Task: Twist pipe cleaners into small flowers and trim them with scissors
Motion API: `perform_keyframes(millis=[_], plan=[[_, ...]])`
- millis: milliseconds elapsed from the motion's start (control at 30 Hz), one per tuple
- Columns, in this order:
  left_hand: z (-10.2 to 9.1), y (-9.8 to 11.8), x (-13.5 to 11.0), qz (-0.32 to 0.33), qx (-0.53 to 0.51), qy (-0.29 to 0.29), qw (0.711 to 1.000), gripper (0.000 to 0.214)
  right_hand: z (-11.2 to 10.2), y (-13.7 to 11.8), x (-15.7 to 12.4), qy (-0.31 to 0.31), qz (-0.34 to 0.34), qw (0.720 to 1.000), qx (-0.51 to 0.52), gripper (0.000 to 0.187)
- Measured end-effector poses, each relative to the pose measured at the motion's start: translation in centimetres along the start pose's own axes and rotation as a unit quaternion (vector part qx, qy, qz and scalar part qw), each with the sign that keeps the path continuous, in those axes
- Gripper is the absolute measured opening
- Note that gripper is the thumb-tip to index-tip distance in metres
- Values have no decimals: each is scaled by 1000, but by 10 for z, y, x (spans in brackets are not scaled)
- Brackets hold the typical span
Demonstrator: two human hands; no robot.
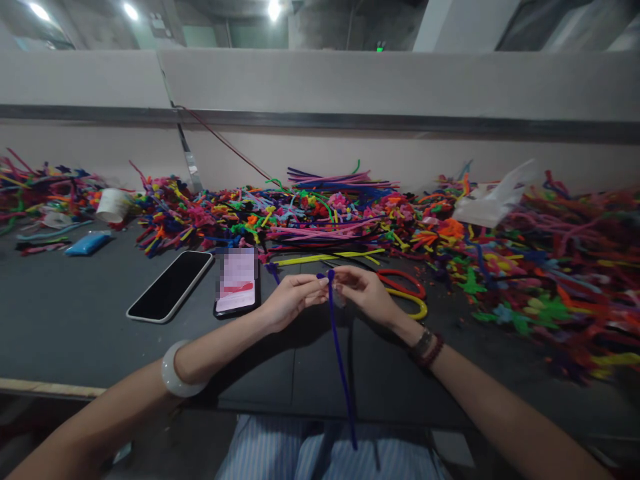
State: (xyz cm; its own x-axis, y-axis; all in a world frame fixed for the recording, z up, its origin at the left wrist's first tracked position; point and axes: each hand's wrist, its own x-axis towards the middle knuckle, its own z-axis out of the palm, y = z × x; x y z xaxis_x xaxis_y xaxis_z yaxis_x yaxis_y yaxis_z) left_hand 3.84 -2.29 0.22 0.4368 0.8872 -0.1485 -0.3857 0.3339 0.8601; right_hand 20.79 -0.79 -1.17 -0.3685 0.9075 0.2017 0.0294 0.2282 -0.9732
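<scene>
A purple pipe cleaner (339,353) is pinched between my two hands above the table's front part. Its long end hangs down past the table edge, while a short bent part shows at the fingertips. My left hand (295,299) closes on it from the left, thumb and fingers together. From the other side my right hand (367,293) also grips it near the top. Just beyond my right hand lie scissors with red and yellow handles (417,310), partly hidden by that hand. Another purple piece (273,271) lies behind my left hand.
Two phones lie to the left, a dark-screened one (170,287) and a lit one (239,283). Heaps of coloured pipe cleaners (330,207) line the back and spread right. A white paper cup (113,205), a blue packet (89,243) and white plastic (485,208) lie among them.
</scene>
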Motion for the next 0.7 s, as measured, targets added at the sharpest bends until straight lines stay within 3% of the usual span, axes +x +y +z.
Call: perform_keyframes(millis=[133,300,367,467,567,700], plan=[[-3,1,3,-9,-40,21,999,12,5,0,-7,33,-159,965,-207,34],[-3,1,2,-21,-62,18,998,14,7,-6,-12,70,-257,926,-267,19],[-3,1,2,-29,-59,9,998,14,7,-10,-12,88,-242,930,-261,13],[-4,1,3,-36,-57,13,998,14,7,-14,-10,106,-152,963,-197,13],[-6,2,4,-32,-48,28,998,14,7,-15,-7,94,-67,988,-106,17],[-8,3,4,-27,-3,20,999,15,8,-18,-4,72,-14,997,-34,19]])
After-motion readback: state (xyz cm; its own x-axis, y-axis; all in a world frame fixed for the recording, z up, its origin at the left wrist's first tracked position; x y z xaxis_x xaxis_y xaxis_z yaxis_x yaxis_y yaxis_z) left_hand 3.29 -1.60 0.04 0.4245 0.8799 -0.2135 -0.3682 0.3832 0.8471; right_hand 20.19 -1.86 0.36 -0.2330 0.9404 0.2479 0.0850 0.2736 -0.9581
